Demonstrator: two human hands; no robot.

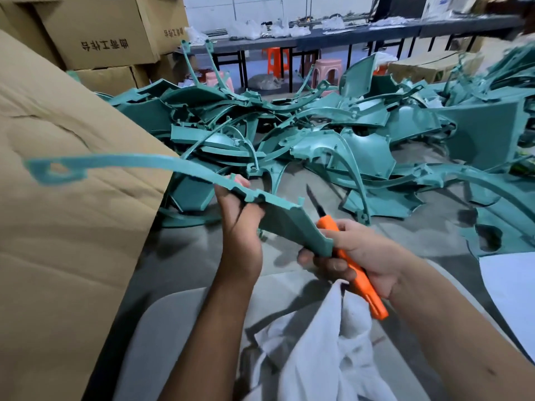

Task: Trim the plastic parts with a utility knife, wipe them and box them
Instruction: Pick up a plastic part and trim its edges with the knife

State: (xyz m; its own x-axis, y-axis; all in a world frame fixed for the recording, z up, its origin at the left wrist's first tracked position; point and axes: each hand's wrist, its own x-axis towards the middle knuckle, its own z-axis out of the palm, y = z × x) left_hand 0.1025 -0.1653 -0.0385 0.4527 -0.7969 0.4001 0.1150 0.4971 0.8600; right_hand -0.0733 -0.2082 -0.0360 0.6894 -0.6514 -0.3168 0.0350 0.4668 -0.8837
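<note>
The left hand [240, 224] pinches a long teal plastic part [278, 212] at mid-length, above the lap. The right hand [356, 256] wraps its fingers around an orange utility knife [351, 266], blade out, and a white cloth [327, 337].

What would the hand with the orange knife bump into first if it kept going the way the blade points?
Probably nothing close by. The right hand aims the utility knife up and away, just past the held teal part. Beyond it lies bare floor, then the teal pile. Depth is hard to judge.
</note>
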